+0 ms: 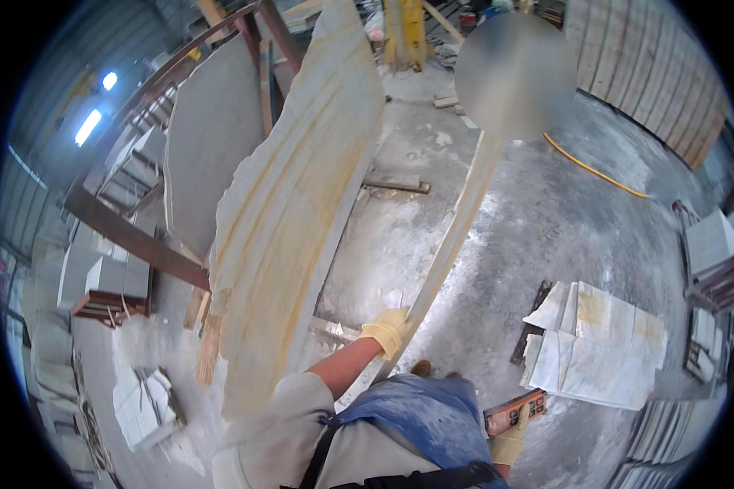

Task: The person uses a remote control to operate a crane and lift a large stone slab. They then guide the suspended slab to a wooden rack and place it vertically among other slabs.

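We steady tall stone slab [453, 236] edge-on, centre scene, left hand [387, 330] in yellow glove closed round near edge. Right hand [510, 444] grips orange remote control [515, 410], low right. Best keep slab upright, grip firm, clear of veined slab [294, 204] at left.

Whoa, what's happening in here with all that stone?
A person in yellow gloves stands on a dusty concrete floor in a stone yard. Their left hand grips the edge of a long, thin stone slab standing on edge. Their right hand holds an orange handheld control box down at the side. A big cream slab with yellow veins stands upright just to the left, and cut pale tiles lie stacked on the floor to the right.
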### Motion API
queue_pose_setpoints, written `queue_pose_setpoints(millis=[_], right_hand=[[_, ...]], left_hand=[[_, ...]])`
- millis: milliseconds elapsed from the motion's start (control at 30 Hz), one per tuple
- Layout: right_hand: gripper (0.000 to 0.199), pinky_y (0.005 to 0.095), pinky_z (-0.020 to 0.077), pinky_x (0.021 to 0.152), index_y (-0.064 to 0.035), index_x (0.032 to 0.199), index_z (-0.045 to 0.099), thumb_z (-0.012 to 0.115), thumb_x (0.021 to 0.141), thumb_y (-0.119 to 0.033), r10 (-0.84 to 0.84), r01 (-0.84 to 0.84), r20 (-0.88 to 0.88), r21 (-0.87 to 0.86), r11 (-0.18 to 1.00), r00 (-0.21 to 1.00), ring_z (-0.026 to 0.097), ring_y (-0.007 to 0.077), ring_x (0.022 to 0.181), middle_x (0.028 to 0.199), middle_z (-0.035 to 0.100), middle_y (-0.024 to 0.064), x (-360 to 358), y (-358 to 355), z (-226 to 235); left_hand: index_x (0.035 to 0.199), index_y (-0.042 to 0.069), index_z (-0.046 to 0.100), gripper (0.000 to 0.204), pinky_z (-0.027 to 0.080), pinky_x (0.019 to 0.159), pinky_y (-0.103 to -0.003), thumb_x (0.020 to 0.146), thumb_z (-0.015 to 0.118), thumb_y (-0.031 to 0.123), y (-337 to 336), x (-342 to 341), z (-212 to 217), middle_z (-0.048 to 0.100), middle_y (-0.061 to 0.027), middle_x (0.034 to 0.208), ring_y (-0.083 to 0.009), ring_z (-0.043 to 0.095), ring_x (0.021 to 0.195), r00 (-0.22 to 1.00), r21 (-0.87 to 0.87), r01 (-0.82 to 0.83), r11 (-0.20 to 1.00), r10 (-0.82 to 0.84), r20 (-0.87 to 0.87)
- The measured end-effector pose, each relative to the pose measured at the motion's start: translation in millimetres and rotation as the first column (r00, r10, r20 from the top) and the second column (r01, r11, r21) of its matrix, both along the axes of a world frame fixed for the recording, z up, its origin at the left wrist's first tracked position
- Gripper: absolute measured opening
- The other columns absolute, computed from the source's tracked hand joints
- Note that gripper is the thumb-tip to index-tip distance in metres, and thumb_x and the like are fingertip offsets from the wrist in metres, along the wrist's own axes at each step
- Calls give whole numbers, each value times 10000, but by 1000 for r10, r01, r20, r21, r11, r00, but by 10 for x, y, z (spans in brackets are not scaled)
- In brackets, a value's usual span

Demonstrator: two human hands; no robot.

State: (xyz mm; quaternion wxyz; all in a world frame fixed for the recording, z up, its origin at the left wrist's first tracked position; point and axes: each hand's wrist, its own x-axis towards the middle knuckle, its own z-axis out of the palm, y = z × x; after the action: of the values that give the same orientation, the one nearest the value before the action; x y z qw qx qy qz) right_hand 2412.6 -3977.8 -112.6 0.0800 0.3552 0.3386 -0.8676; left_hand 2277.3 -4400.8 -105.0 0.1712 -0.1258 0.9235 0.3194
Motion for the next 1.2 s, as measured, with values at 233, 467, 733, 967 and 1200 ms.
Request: queue_pose_setpoints(millis=[233, 467, 733, 967, 1200], right_hand=[[709, 384, 463, 1096, -248, 1624, 327, 673, 1012, -159, 192, -192, 2, -16, 981, 981, 544, 230, 1275, 1471, 512, 80, -772, 293, -334], [663, 364, 502, 1033, -188, 1568, 427, 725, 978, -227, 344, -346, -101, -9, 938, 934, 595, 202, 1212, 1398, 592, 59, -1786, 724, -790], [448, 386, 566, 855, -143, 1269, 660, 733, 960, -459, 329, -329, -17, -74, 941, 944, 668, 200, 1015, 1138, 706, 33, -2768, 878, -345], [425, 402, 587, 819, -142, 1235, 674, 751, 951, -449, 309, -306, -24, 90, 948, 951, 690, 214, 960, 1103, 721, 41, -3069, 1015, -497], [459, 391, 556, 924, -130, 1302, 636, 721, 978, -444, 315, -314, 35, -34, 949, 948, 655, 216, 1067, 1188, 682, 54, -3435, 884, -258]], left_hand=[[1176, 75, 682, 421, 524, 883, -530, 1010, 518, 424, 168, -220, -14, 730, -264, 1033, -468, 686, 1002, 997, -17, -61, 998, 60, -37], [1192, 84, 701, 471, 518, 899, -507, 1006, 484, 459, 574, -321, 182, 723, -271, 1065, -464, 684, 1026, 975, -62, -219, 974, 222, 34], [1221, 89, 688, 463, 520, 905, -507, 1025, 456, 439, 843, -808, 288, 724, -261, 1082, -464, 687, 1018, 972, -87, -207, 974, 215, 98], [1172, 75, 696, 359, 520, 907, -517, 1017, 512, 342, 954, -1328, 159, 739, -229, 1029, -439, 696, 1001, 978, -40, -187, 982, 190, 85], [1140, 51, 694, 382, 532, 890, -525, 1022, 518, 368, 1033, -1935, -27, 736, -236, 989, -440, 699, 970, 992, -140, -76, 987, 90, 92]])
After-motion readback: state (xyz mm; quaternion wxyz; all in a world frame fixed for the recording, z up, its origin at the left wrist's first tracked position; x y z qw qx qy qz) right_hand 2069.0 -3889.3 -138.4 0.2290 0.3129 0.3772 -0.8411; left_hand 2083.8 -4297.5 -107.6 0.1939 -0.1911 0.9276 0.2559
